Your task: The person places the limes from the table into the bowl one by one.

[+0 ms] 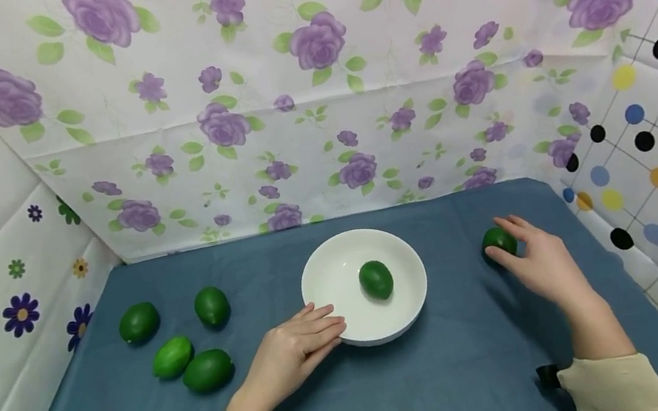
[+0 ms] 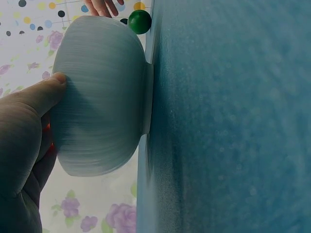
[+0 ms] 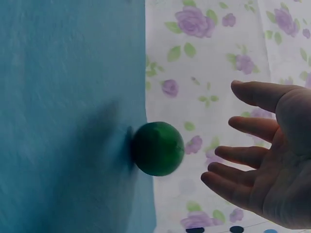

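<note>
A white bowl [image 1: 353, 326] stands near the middle of the cloth, with one dark green lime [image 1: 376, 280] inside. My left hand [image 1: 297, 343] rests on its left rim with fairly straight fingers, and in the left wrist view the thumb tip [image 2: 59, 78] lies at the rim of the bowl [image 2: 99, 97]. To the right, another lime [image 1: 498, 242] sits on the cloth. My right hand [image 1: 540, 264] reaches over it, thumb and fingers spread. The right wrist view shows a gap between those fingers [image 3: 238, 153] and the lime [image 3: 158, 148].
Several more limes lie on the left of the blue cloth [image 1: 465, 380], among them a brighter green one [image 1: 173, 357] beside a darker one [image 1: 208, 371]. A purple-flowered sheet [image 1: 289, 131] rises behind, with patterned sheets on both sides.
</note>
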The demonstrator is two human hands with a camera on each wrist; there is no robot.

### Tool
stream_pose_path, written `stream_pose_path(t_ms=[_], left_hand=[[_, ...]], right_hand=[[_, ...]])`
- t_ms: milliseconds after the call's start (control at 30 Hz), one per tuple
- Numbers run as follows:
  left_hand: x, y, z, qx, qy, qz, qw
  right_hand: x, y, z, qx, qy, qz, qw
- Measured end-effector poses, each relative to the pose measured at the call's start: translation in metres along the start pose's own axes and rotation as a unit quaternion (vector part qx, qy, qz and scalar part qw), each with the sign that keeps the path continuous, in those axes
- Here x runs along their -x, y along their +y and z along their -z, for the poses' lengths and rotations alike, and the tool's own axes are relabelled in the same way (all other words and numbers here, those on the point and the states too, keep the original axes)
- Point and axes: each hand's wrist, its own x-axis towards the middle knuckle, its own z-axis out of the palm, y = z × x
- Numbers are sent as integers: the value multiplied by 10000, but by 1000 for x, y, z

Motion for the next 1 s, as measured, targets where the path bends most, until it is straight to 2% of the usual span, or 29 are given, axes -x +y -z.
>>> stream_pose_path(t_ms=[200,500,733,1000], left_hand=[[-2,0,-1,-23,14,-16,10000],[4,3,-5,-18,-23,-31,10000],[1,1,-4,9,29,3,10000],[0,2,0,26,-98,112,9999]], right_hand=[[-2,7,-13,99,-11,-258,9996],[-1,15,-24,288,-125,-292,9991],[-9,16,-24,217,-515,-186,9983],[-12,18,-27,18,-821,-28,9966]])
